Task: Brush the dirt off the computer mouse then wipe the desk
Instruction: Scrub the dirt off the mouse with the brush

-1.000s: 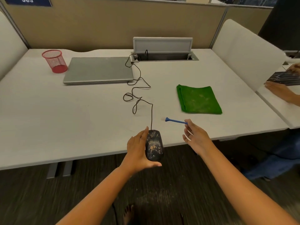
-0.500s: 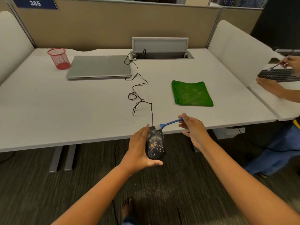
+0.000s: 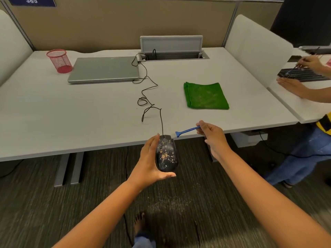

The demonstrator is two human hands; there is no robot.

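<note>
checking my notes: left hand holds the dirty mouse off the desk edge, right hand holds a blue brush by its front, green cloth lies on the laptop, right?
One detail is off: the green cloth lies flat on the desk, well apart from the closed laptop, as the head view shows. The rest holds: left hand grips the mouse, right hand the blue brush.

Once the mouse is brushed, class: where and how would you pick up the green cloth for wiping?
Pinch the green cloth at its near right corner, coming from above with the right hand. It lies flat and folded on the desk, so only edges give the fingers purchase.
</note>
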